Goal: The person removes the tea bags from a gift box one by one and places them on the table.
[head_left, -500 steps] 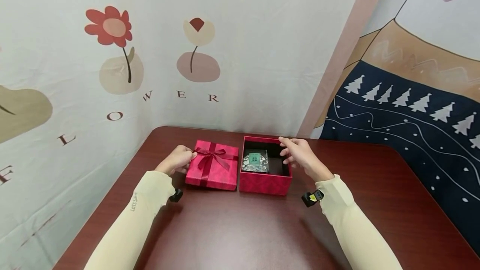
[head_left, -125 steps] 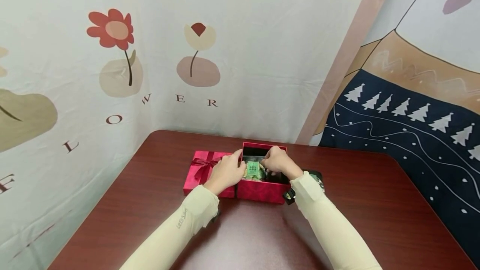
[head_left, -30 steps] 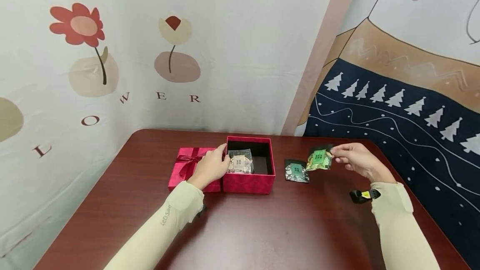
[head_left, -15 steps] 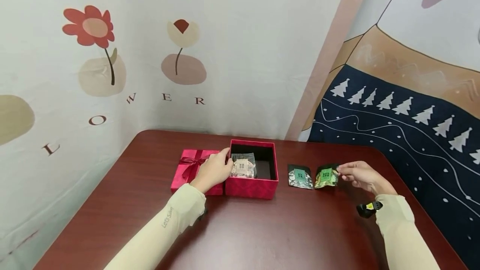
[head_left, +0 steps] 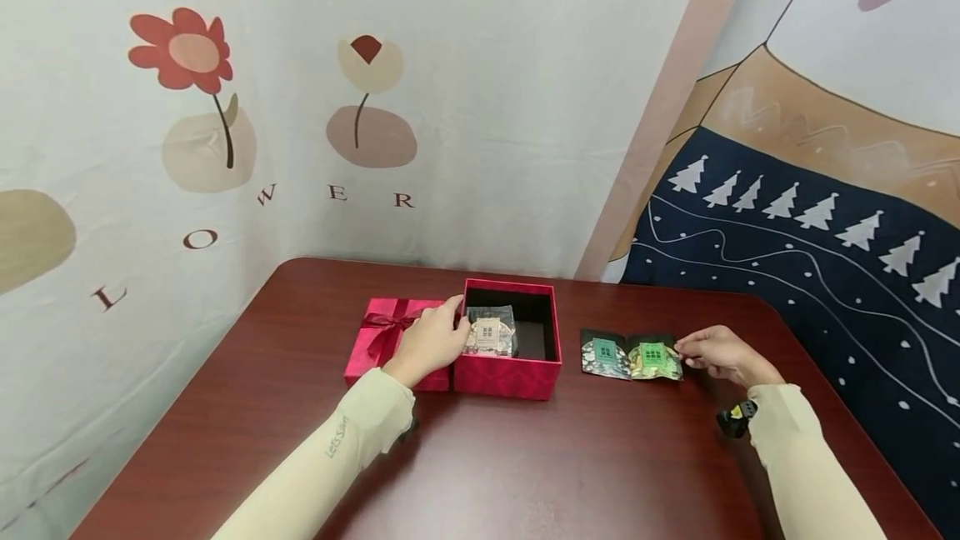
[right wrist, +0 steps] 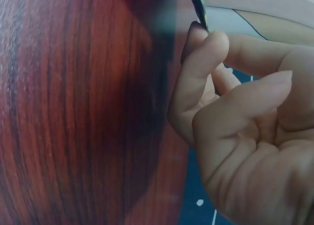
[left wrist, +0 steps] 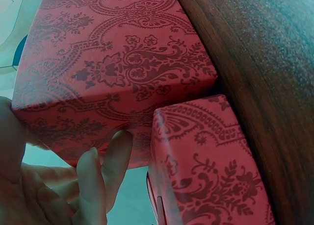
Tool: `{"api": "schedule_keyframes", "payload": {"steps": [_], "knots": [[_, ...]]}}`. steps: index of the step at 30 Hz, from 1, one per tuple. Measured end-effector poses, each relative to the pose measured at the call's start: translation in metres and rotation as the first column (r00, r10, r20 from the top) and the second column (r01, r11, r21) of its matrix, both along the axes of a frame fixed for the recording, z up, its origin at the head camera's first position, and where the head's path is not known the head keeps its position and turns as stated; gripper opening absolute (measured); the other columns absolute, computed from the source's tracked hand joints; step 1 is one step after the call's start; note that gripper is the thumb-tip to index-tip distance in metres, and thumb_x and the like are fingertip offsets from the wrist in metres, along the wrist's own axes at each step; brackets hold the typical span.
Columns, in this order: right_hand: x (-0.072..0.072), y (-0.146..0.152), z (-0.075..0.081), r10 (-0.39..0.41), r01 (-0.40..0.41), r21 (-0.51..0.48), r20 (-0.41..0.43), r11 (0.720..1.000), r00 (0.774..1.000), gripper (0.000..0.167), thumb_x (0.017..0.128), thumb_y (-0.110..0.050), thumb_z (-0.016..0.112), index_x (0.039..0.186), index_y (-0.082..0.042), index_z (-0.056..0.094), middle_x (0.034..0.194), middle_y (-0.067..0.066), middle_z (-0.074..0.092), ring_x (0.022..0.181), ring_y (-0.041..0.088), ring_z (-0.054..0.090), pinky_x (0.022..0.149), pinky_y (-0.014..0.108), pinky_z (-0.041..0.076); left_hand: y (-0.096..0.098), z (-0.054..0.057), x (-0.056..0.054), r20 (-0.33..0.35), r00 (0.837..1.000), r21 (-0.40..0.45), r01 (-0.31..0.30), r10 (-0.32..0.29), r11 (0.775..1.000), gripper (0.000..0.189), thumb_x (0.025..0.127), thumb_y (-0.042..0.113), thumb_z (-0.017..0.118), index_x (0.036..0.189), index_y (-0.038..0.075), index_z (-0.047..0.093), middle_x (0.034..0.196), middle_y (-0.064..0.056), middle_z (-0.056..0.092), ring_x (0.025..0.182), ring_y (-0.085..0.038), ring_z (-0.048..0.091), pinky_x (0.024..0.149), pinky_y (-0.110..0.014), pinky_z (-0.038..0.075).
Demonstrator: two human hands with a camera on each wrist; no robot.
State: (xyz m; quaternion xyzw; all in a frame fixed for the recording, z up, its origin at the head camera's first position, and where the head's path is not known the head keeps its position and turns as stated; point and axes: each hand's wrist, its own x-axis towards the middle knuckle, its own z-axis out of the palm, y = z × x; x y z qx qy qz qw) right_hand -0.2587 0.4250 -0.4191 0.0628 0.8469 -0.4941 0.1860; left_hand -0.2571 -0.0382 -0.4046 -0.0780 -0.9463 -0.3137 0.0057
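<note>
My left hand (head_left: 429,342) holds the left wall of the open red gift box (head_left: 506,379) at its rim. In the left wrist view fingers (left wrist: 117,161) lie against the patterned side of the box. Inside the box, at the left, stands a clear-and-white packet (head_left: 489,333) with a cream label. Right of the box, my right hand (head_left: 726,356) pinches the right edge of a small packet (head_left: 655,357) with a bright green label, low over the table. In the right wrist view only a thin edge of this packet (right wrist: 200,7) shows between thumb and fingertip.
A second packet (head_left: 605,355), with a dark green label, lies left of the pinched one. The red box lid (head_left: 367,352) with its ribbon bow (head_left: 390,323) lies against the box's left side, partly behind my left hand. A printed curtain hangs behind the brown table (head_left: 480,457).
Both green-labelled packets have come out of the box to the table's right. Over the last second my right hand has lowered the bright green one beside the other; my left hand stays on the box.
</note>
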Motion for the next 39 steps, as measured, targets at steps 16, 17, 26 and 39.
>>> {"api": "schedule_keyframes", "payload": {"steps": [16, 17, 26, 39], "knots": [[0.0, -0.004, -0.002, -0.024, 0.031, 0.133, -0.049, 0.991, 0.998, 0.025, 0.095, -0.01, 0.057, 0.104, 0.009, 0.071, 0.076, 0.0, 0.068, 0.062, 0.01, 0.061, 0.047, 0.023, 0.035, 0.0, 0.0, -0.002, 0.005, 1.0, 0.001, 0.001, -0.001, 1.0, 0.052, 0.098, 0.027, 0.053, 0.148, 0.012, 0.047, 0.077, -0.003, 0.061, 0.066, -0.017, 0.053, 0.059, -0.036, 0.044], [0.001, -0.004, -0.002, -0.025, 0.031, 0.136, -0.05, 0.99, 0.998, 0.025, 0.095, -0.011, 0.058, 0.104, 0.008, 0.072, 0.076, 0.0, 0.067, 0.062, 0.01, 0.061, 0.047, 0.023, 0.036, 0.0, 0.0, -0.002, 0.01, 1.0, 0.002, 0.004, -0.004, 1.0, 0.052, 0.098, 0.027, 0.053, 0.148, 0.012, 0.046, 0.075, -0.003, 0.06, 0.065, -0.017, 0.052, 0.058, -0.036, 0.044], [0.005, -0.007, 0.01, -0.04, 0.048, 0.178, -0.052, 0.983, 0.998, 0.033, 0.099, -0.015, 0.056, 0.113, 0.012, 0.067, 0.08, 0.003, 0.069, 0.065, 0.015, 0.06, 0.053, 0.026, 0.042, 0.001, -0.001, -0.002, 0.021, 1.0, 0.004, 0.001, -0.001, 1.0, 0.053, 0.098, 0.028, 0.053, 0.148, 0.013, 0.045, 0.081, -0.005, 0.063, 0.064, -0.017, 0.052, 0.059, -0.037, 0.046], [-0.003, -0.099, 0.086, 0.173, -0.142, 0.17, -0.187, 0.975, 0.967, 0.038, 0.1, -0.026, 0.057, 0.12, 0.005, 0.065, 0.096, 0.008, 0.074, 0.083, 0.024, 0.07, 0.058, 0.029, 0.05, 0.0, 0.0, 0.001, -0.002, 1.0, -0.008, -0.011, 0.011, 1.0, 0.053, 0.097, 0.028, 0.053, 0.147, 0.012, 0.047, 0.13, -0.014, 0.063, 0.102, -0.03, 0.066, 0.079, -0.052, 0.053]]}}
